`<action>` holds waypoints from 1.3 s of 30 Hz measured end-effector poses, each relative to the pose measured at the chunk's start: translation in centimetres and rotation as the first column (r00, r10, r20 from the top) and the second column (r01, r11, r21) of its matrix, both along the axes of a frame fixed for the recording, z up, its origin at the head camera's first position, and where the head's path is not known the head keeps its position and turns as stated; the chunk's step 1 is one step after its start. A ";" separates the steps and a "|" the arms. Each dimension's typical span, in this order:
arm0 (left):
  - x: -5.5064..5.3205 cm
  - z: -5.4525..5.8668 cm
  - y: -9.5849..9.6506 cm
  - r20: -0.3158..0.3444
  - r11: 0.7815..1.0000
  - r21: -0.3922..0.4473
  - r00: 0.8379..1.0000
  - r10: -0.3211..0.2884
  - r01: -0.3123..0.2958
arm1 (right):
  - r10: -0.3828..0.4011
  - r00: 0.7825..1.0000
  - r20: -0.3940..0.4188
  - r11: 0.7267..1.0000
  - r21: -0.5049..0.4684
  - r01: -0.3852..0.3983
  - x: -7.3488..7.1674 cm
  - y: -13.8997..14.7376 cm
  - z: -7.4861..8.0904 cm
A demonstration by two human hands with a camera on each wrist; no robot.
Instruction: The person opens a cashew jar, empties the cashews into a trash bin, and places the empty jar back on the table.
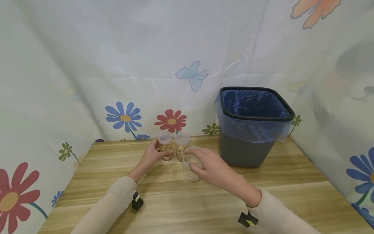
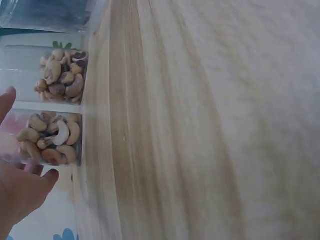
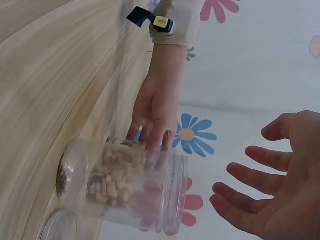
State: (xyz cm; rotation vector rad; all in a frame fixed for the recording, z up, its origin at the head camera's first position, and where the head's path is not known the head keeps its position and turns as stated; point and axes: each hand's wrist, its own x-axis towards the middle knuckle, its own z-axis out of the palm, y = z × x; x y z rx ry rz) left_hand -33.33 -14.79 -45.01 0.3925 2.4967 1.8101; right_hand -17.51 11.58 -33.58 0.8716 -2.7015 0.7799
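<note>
Two lidded clear jars of cashews stand side by side at the table's back. My left hand (image 1: 152, 154) is at the left cashew jar (image 1: 167, 152), thumb across its front and fingers round its far side. In the left wrist view this jar (image 2: 52, 137) is between thumb and fingers, on the table. The second cashew jar (image 1: 181, 152) stands just to its right. Nearer me is a clear jar without a lid (image 1: 191, 174). My right hand (image 1: 208, 164) is over its mouth; the right wrist view shows the fingers (image 3: 255, 177) loosely spread, apart from the rim.
A grey bin (image 1: 245, 149) with a blue liner stands at the back right of the wooden table (image 1: 175, 208). A clear round rim (image 3: 60, 225) lies beside the lidless jar in the right wrist view. A flowered cloth (image 1: 140, 65) hangs behind the table.
</note>
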 end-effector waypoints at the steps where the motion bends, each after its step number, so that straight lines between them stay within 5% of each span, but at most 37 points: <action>1: 0.0 -0.1 0.1 0.001 1.000 0.011 1.000 0.014 -0.014 | 0.008 1.000 0.001 1.000 0.002 -0.008 -0.2 -0.4 0.0; 6: -0.1 -0.6 0.2 -0.008 0.998 0.035 0.999 0.045 -0.044 | 0.043 0.999 -0.001 0.998 0.045 -0.043 -1.0 -2.0 0.4; 18: 0.5 -0.2 -2.0 -0.067 0.998 -0.062 0.997 0.029 -0.034 | 0.091 0.996 -0.013 0.993 0.081 -0.090 -3.2 -4.6 1.2; 39: 1.7 0.0 -3.2 -0.070 0.997 -0.069 0.996 -0.050 0.045 | 0.067 0.988 0.142 0.995 0.066 -0.077 -7.5 -7.2 0.5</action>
